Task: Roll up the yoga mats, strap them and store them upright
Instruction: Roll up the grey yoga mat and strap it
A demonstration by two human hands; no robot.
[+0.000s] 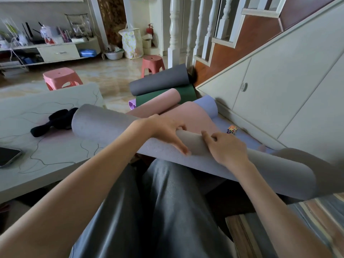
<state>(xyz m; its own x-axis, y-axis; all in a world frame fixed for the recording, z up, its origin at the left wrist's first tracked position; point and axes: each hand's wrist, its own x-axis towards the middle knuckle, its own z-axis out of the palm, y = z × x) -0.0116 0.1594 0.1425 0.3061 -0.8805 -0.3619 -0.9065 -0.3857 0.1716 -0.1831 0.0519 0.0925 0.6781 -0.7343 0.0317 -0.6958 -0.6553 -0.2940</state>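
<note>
Both hands sit on the long grey-lilac foam yoga mat roll (pixel 104 125) that lies across my lap, one end out over the pale low table (pixel 55 164) on my left and the other end running past my right knee. My left hand (pixel 163 131) lies over the top of the roll with its fingers stretched down the near face, fingertips pressing the loose outer edge flat; it is spread, not clenched. My right hand (pixel 226 148) has its fingers curled over the roll just beside the left, and the thumb seems to pin the same flap.

I judge the rolling of this mat nearly done and the edge in need of tightening before a strap goes on. To do it well I would keep both palms pressing evenly, draw the flap toward me so the coil firms up, and check that the ends stay flush and do not telescope. The black fabric strap bundle (pixel 55 121) rests on the table beside the roll's left end, within reach of my left hand. Other loosely curled mats, dark grey (pixel 160 81), green (pixel 186 94) and pink (pixel 160 101), wait on the floor by the white stair cabinet (pixel 279 94).
</note>
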